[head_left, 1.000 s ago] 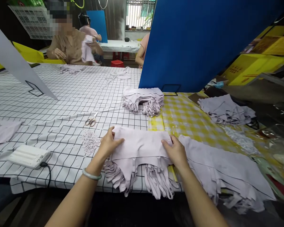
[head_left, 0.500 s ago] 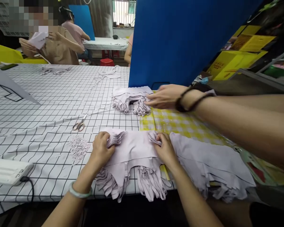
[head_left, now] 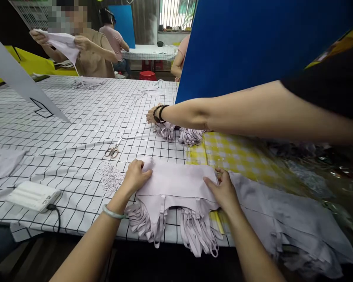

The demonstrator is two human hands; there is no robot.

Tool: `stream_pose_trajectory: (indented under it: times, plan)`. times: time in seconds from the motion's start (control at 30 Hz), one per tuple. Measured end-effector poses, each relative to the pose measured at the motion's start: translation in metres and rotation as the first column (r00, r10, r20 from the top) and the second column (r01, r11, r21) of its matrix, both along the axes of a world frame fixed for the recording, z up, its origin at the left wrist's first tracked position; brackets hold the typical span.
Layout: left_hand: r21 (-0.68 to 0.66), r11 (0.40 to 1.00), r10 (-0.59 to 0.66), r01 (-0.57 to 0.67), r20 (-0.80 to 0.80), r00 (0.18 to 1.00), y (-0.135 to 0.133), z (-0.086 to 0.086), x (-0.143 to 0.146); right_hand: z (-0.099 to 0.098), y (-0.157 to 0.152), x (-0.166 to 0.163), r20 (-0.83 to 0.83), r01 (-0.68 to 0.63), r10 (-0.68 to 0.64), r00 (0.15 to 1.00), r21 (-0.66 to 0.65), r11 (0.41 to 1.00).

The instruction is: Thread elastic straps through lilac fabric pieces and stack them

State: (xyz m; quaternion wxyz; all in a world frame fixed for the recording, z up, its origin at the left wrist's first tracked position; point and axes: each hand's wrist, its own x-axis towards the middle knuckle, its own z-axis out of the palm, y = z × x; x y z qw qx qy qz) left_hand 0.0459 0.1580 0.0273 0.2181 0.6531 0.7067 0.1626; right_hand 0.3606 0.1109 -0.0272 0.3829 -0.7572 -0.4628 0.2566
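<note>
A stack of pale lilac garments (head_left: 176,184) with dangling straps lies at the near table edge. My left hand (head_left: 135,177) presses flat on its left end, and my right hand (head_left: 222,190) presses on its right end. Their fingers rest on the top piece, with thumbs at its edge. A second lilac stack (head_left: 179,135) lies farther back. A co-worker's arm (head_left: 223,113) reaches across from the right, with that hand (head_left: 151,115) on the far stack.
Small scissors (head_left: 113,150) and a heap of trimmed scraps (head_left: 110,176) lie left of the stack. A white power bank (head_left: 32,194) with a cable sits near left. A blue board (head_left: 253,43) stands behind. More lilac pieces (head_left: 282,223) spread to the right. Another person (head_left: 88,51) holds fabric at the far end.
My hands have flattened the bunched top edge of the stack and now press it smooth. The co-worker's arm has reached farther left over the far stack.
</note>
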Motion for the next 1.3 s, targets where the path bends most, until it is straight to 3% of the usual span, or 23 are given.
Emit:
stream_pose_trajectory:
  times: [0.13, 0.23, 0.37, 0.6, 0.77, 0.9, 1.1, 1.23, 1.3]
  plan:
    - [-0.1, 0.995, 0.039, -0.031, 0.071, 0.997, -0.001, 0.001, -0.008, -0.004, 0.001, 0.007, 0.031, 0.002, 0.0, 1.0, -0.054, 0.999]
    - [-0.222, 0.975, 0.04, -0.033, 0.024, 0.999, -0.002, 0.011, -0.006, -0.002, 0.003, 0.008, -0.013, -0.01, 0.009, 1.0, -0.142, 0.99]
    - [-0.186, 0.982, 0.009, -0.015, -0.033, 0.999, -0.005, 0.018, 0.004, 0.006, 0.005, 0.005, -0.024, -0.01, 0.006, 1.0, -0.168, 0.986]
    - [-0.202, 0.978, 0.086, -0.042, 0.216, 0.973, -0.01, 0.016, 0.0, 0.005, 0.005, 0.006, -0.033, -0.006, 0.001, 0.999, -0.141, 0.99]
    - [-0.262, 0.961, 0.155, -0.087, 0.249, 0.956, -0.004, 0.018, -0.003, 0.006, 0.006, 0.003, 0.018, -0.034, 0.036, 0.999, -0.12, 0.992]
    - [-0.26, 0.965, 0.099, -0.031, 0.254, 0.962, -0.006, 0.019, 0.003, 0.014, 0.005, -0.005, 0.066, -0.059, 0.067, 0.996, -0.123, 0.991]
    - [-0.111, 0.993, -0.018, 0.048, 0.253, 0.967, -0.019, 0.016, 0.012, 0.021, 0.003, -0.008, 0.074, -0.066, 0.08, 0.994, -0.168, 0.983]
    - [-0.104, 0.994, 0.02, 0.028, 0.432, 0.902, -0.006, 0.015, 0.003, 0.023, 0.004, -0.009, 0.036, -0.104, 0.11, 0.993, -0.12, 0.987]
    - [-0.122, 0.992, 0.031, 0.023, 0.424, 0.905, 0.004, 0.016, -0.002, 0.022, 0.004, -0.01, 0.024, -0.104, 0.107, 0.994, -0.097, 0.99]
